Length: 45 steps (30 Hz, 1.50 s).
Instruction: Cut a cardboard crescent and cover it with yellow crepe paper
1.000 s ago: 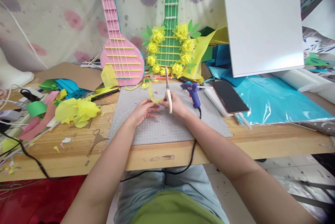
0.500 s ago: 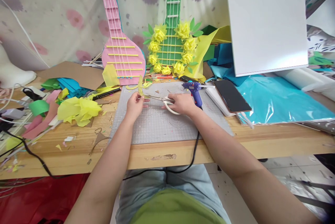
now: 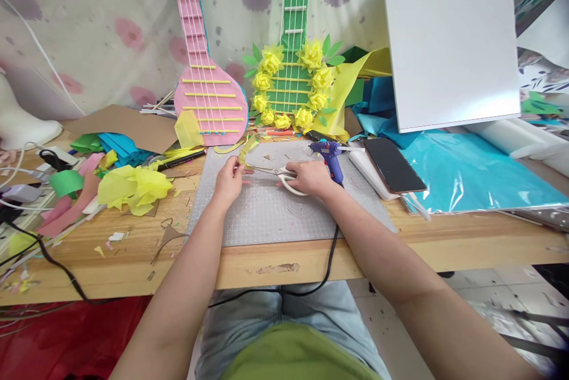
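Observation:
Over the grey cutting mat (image 3: 267, 220), my left hand (image 3: 229, 180) pinches a curved yellowish strip (image 3: 246, 150) between thumb and fingers. My right hand (image 3: 310, 178) is wrapped round the white handles of the scissors (image 3: 291, 183), whose blades point left and touch the strip near my left fingertips. The blades look closed or nearly so. Just right of my right hand lies a blue glue gun (image 3: 331, 160) with a black cord. Another curved yellow piece (image 3: 224, 149) rests at the mat's back edge.
Behind the mat stand a pink paper guitar (image 3: 211, 98) and a green one (image 3: 291, 86) with yellow flowers. A phone (image 3: 393, 165) and blue wrapped sheets (image 3: 480, 169) lie right. Yellow crumpled paper (image 3: 133, 187) and scraps lie left. The gun's cord crosses the table edge.
The yellowish strip has tilted to the right above my left hand. The scissor blades have drawn closer together. Both hands stay in nearly the same place.

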Each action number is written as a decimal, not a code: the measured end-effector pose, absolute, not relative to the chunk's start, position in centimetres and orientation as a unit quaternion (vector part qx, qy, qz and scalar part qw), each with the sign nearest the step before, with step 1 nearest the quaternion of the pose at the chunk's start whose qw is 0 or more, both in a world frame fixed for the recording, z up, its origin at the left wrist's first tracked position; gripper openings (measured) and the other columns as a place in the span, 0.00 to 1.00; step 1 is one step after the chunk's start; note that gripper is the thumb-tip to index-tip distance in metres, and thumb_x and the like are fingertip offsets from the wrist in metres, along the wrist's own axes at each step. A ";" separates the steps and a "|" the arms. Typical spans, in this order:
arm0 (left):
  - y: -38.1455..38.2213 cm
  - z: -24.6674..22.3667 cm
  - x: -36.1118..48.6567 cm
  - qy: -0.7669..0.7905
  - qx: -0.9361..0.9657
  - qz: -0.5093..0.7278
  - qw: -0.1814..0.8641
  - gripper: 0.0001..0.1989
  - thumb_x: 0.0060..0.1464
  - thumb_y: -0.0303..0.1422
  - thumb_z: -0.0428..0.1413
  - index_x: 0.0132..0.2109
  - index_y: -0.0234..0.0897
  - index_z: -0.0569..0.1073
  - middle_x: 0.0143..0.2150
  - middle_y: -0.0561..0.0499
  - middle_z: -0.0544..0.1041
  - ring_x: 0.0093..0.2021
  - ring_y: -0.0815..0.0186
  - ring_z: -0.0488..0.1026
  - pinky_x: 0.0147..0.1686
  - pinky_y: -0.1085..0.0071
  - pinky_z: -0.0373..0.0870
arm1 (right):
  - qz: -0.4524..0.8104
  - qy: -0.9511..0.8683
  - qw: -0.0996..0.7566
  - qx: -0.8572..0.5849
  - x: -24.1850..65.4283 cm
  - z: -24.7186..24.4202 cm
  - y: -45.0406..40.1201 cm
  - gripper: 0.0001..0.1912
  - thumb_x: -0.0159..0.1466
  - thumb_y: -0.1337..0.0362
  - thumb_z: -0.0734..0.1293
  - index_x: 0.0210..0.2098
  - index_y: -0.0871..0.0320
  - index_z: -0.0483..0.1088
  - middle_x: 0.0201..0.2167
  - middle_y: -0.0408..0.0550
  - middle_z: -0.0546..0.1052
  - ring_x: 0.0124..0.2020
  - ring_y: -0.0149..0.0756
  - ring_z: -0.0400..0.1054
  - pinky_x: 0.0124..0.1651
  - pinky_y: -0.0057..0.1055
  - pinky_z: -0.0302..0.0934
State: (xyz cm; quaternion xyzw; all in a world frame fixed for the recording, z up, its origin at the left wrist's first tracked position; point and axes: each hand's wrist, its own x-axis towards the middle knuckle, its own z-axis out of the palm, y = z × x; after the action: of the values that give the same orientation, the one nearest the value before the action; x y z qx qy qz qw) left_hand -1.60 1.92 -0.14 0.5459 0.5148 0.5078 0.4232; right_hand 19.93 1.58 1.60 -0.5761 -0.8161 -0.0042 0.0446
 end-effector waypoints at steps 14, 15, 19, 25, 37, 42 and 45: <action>1.8 0.5 -1.1 0.510 0.470 0.537 0.481 0.02 0.51 0.26 0.50 0.33 0.36 0.64 0.36 0.53 0.71 0.30 0.71 0.74 0.25 0.75 0.73 | -0.029 -0.819 0.072 -0.569 19.9 1.7 1.6 0.25 0.58 0.43 0.55 0.35 0.54 0.72 0.32 0.50 0.78 0.32 0.39 0.69 0.29 0.29 0.44; 1.8 0.5 -1.1 0.510 0.464 0.537 0.485 0.02 0.51 0.26 0.50 0.33 0.36 0.64 0.36 0.53 0.71 0.30 0.71 0.74 0.26 0.75 0.73 | -0.030 -0.819 0.071 -0.568 19.8 1.7 1.5 0.25 0.58 0.43 0.55 0.35 0.54 0.72 0.32 0.50 0.78 0.32 0.40 0.69 0.29 0.29 0.45; 1.9 0.5 -1.1 0.513 0.449 0.546 0.487 0.02 0.51 0.25 0.51 0.32 0.36 0.65 0.32 0.55 0.71 0.29 0.72 0.73 0.30 0.72 0.74 | -0.027 -0.826 0.058 -0.560 19.6 1.9 1.3 0.25 0.58 0.43 0.55 0.35 0.55 0.72 0.31 0.51 0.78 0.32 0.40 0.69 0.29 0.29 0.45; 1.7 1.0 -0.7 0.516 0.412 0.568 0.492 0.02 0.52 0.25 0.50 0.33 0.35 0.64 0.35 0.52 0.73 0.33 0.68 0.75 0.29 0.72 0.74 | -0.029 -0.811 0.086 -0.578 19.4 1.9 1.0 0.25 0.58 0.43 0.54 0.37 0.55 0.71 0.33 0.51 0.78 0.34 0.41 0.69 0.30 0.30 0.46; 1.3 1.2 -0.4 0.539 0.375 0.562 0.503 0.04 0.50 0.21 0.51 0.31 0.32 0.65 0.33 0.51 0.73 0.32 0.69 0.76 0.27 0.74 0.74 | -0.026 -0.814 0.059 -0.577 18.7 1.9 0.9 0.28 0.58 0.41 0.53 0.36 0.55 0.70 0.34 0.53 0.77 0.35 0.43 0.69 0.31 0.31 0.48; 1.4 1.2 -0.4 0.538 0.367 0.565 0.506 0.04 0.51 0.21 0.51 0.31 0.32 0.66 0.33 0.51 0.74 0.31 0.70 0.75 0.27 0.74 0.74 | -0.025 -0.809 0.056 -0.584 18.8 1.9 0.9 0.28 0.58 0.40 0.52 0.35 0.56 0.71 0.33 0.53 0.77 0.35 0.42 0.70 0.30 0.30 0.47; 1.4 1.1 -0.4 0.534 0.361 0.569 0.510 0.04 0.52 0.21 0.50 0.32 0.31 0.66 0.33 0.51 0.74 0.31 0.70 0.75 0.29 0.73 0.74 | -0.031 -0.808 0.058 -0.586 18.7 2.0 0.8 0.29 0.58 0.40 0.52 0.36 0.55 0.71 0.33 0.53 0.77 0.35 0.42 0.70 0.29 0.30 0.46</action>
State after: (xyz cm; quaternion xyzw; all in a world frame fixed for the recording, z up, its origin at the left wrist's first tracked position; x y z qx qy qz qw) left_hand -0.36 1.42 1.13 0.3609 0.5342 0.5694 0.5101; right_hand 18.68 0.77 1.99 -0.5856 -0.8079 -0.0306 0.0579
